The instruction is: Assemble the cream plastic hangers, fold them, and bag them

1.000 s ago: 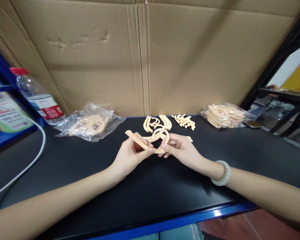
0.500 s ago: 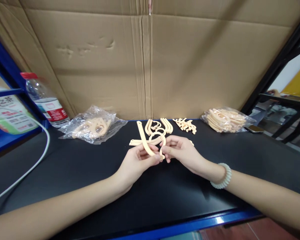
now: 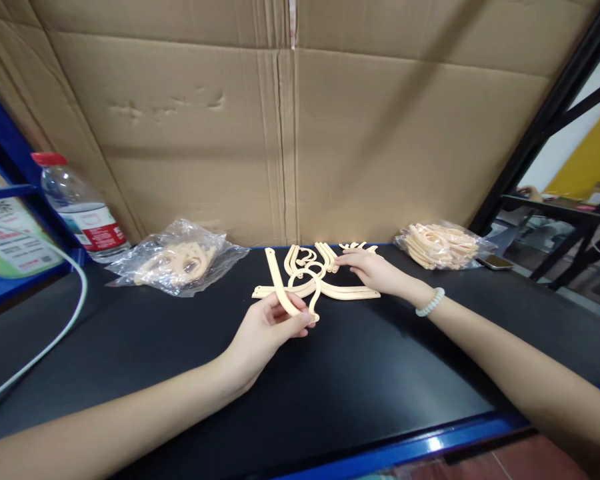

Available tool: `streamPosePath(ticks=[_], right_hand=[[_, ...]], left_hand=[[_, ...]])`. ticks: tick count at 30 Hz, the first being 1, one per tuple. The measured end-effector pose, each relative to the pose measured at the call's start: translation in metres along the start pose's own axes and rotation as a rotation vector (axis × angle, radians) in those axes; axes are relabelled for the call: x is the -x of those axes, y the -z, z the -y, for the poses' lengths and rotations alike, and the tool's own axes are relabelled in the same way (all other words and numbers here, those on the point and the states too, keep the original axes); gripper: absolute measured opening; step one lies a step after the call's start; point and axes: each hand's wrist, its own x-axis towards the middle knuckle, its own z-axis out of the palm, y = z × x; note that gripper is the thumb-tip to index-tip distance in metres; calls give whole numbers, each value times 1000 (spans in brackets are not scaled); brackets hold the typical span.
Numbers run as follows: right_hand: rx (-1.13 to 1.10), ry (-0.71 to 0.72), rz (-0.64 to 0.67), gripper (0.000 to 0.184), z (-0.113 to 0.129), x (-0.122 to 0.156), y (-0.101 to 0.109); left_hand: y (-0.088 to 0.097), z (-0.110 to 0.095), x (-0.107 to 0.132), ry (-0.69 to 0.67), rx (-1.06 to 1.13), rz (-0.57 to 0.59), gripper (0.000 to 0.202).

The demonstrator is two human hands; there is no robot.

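My left hand (image 3: 275,327) is closed on cream plastic hanger parts: a curved hanger arm (image 3: 277,280) pointing up and left, and a hook (image 3: 317,293) whose lower end meets the arm at my thumb. My right hand (image 3: 369,268) is stretched over the small cream pieces (image 3: 363,246) at the back, fingers extended and partly hiding them; whether they touch any piece I cannot tell. Beyond my left hand lie more hanger arms (image 3: 353,293), some stacked flat and others upright in two groups, with loose hooks (image 3: 307,257) between them.
A clear bag of cream parts (image 3: 180,260) lies at left, and another bag (image 3: 435,243) at right beside a phone (image 3: 497,263). A red-capped bottle (image 3: 85,213) stands at far left near a white cable (image 3: 75,313). Cardboard (image 3: 205,147) walls the back of the black table (image 3: 360,387).
My right hand has left the hook and moved right and away from me to the small pieces. My left hand keeps hold of the arm and hook. The view has shifted slightly.
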Motion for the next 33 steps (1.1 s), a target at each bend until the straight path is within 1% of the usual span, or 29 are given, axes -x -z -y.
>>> streamPosePath(ticks=[2,5,9,13,15,17,18,19,21,24,27,30,33], right_hand=[[18,8,10,40,-1,-3,-2],[23,23,16,29,-2,-3,-2],[31,11,-16,18,-4,-1,-3],[18,-21,-95,17,-2,-1,-1],[-31,-68,-194,19,2,0,5],[-146,-155,-324,18,11,2,14],[-238,-208,-382,17,16,3,18],[-350,-259,-424,17,23,5,23],[-612,-329,-461,22,39,8,30],[-986,-376,-473,27,65,11,35],[-1266,-457,-446,25,87,11,33],[-1442,-519,-404,21,98,13,24],[-1526,-524,-337,17,100,17,11]], left_hand=[[0,0,-1,-7,2,-1,25],[0,0,-1,-17,12,-15,26],[0,0,-2,-6,14,-10,27],[1,0,-1,-11,30,-9,27],[2,0,-1,-19,43,2,26],[2,0,-1,-25,56,17,25],[3,0,-1,-26,63,22,25],[3,0,-1,-27,68,24,24],[3,0,-1,-31,69,27,24],[3,1,-1,-46,56,23,24],[3,2,-1,-63,43,12,26],[4,4,-1,-82,27,22,25],[6,6,-2,-105,18,51,24]])
